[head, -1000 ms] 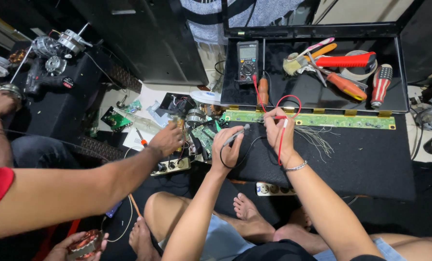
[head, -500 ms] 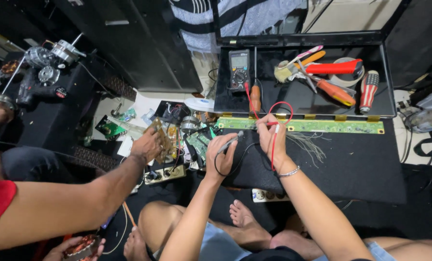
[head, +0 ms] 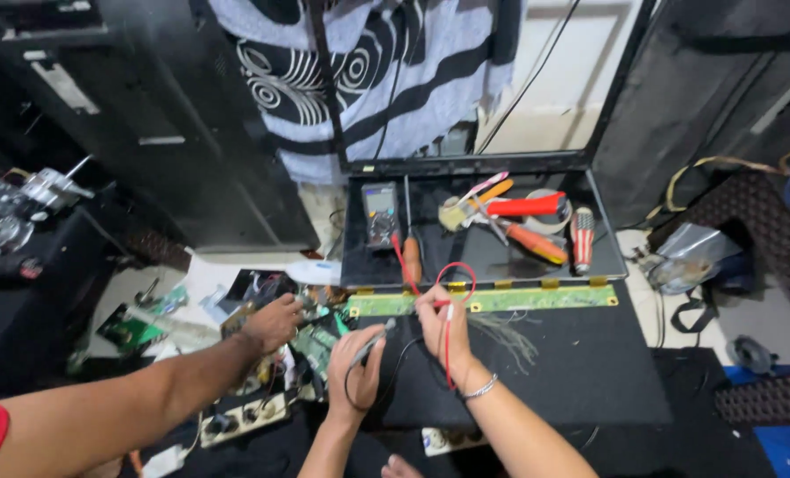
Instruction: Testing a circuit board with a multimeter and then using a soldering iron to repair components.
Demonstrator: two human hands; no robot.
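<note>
My left hand [head: 355,370] grips a black test probe [head: 373,339], its tip pointing at the left end of a long green strip board [head: 519,299]. On that same board rests my right hand [head: 441,326], pinching a red probe whose red lead [head: 455,276] loops above. Both leads run toward a multimeter [head: 380,215] lying on the flat dark panel [head: 581,372]. Another person's hand [head: 273,322] reaches in from the left onto a pile of small circuit boards [head: 311,345].
Screwdrivers [head: 536,242], a red-handled tool [head: 526,206] and a tape roll lie at the panel's far end. A power strip [head: 240,418] sits near my knees. A dark cabinet [head: 174,133] stands at the left, and a silvery bag [head: 691,257] at the right.
The view has tilted up and shifted, so the panel sits lower in frame. My hands stay on the green board with the probes. The other person's hand has shifted slightly on the boards.
</note>
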